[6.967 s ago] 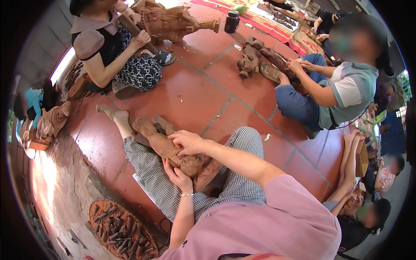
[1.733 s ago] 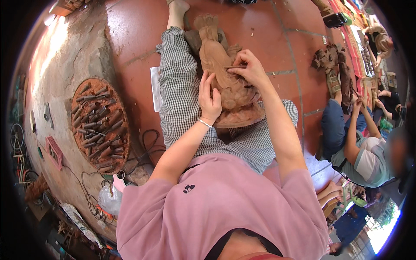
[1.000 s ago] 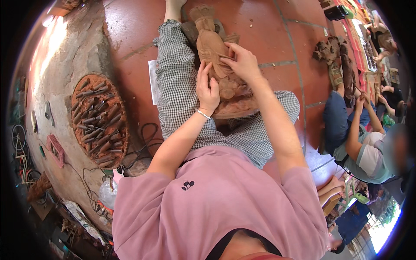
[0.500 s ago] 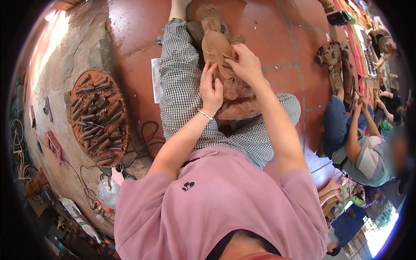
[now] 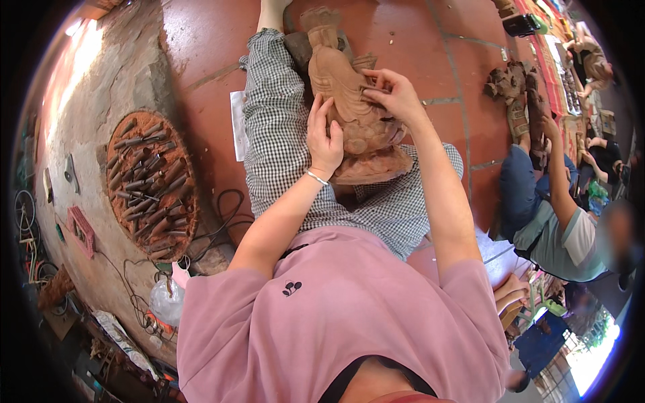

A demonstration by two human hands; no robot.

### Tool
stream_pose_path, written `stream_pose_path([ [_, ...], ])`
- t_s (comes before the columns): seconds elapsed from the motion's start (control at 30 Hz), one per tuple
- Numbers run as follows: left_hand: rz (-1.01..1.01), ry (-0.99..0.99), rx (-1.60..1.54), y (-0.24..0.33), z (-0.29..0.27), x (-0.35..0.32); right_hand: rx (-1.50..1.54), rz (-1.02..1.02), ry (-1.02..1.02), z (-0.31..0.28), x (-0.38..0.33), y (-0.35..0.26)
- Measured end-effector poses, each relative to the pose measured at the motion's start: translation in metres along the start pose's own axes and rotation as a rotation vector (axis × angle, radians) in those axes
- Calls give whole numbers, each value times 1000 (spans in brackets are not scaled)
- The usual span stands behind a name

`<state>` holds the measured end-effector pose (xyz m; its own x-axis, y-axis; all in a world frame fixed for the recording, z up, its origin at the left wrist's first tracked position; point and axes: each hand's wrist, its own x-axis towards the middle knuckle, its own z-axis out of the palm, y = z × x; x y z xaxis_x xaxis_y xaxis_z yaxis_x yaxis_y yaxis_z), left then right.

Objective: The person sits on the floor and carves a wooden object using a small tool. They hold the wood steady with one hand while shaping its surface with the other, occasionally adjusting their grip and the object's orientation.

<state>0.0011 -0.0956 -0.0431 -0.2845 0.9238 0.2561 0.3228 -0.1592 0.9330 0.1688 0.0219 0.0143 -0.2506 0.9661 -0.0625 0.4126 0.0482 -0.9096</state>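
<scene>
A carved brown wooden statue (image 5: 336, 77) lies along my lap, its narrow end pointing away and its wide base (image 5: 373, 168) near me. My left hand (image 5: 326, 140) rests against its left side with fingers stretched out and the thumb apart. On the right side of the carving, my right hand (image 5: 398, 99) has its fingers bent and pressed close to the draped folds. Whatever lies under those fingertips, if anything, is too dark and small to make out. A dark block (image 5: 299, 50) sits beneath the statue's far part.
At left, a round tray (image 5: 190, 228) of reddish sawdust holds several carving tools (image 5: 158, 181). Black cable (image 5: 232, 205) loops beside it. A clear plastic bag (image 5: 166, 302) lies nearer. At right, another person (image 5: 571, 221) sits by a dark carved piece (image 5: 508, 84).
My right hand has shifted slightly right and down along the statue, its fingers lifting into a looser bend. My left hand stays nearly in place. The person at right has raised an arm.
</scene>
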Motion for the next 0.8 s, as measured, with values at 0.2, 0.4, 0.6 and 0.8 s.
stream_pose_path([
  [0.2, 13, -9, 136, 4, -9, 3, 116, 79, 250, -1, -27, -3],
  [0.4, 2, -347, -84, 68, -27, 44, -395, -285, 121, 14, -62, -44],
  [0.6, 26, -617, 153, 65, -41, 61, -177, -33, -56, 6, -73, -55],
  [0.8, -1, -618, -15, 65, -35, 56, -25, 4, -109, 0, -77, -51],
])
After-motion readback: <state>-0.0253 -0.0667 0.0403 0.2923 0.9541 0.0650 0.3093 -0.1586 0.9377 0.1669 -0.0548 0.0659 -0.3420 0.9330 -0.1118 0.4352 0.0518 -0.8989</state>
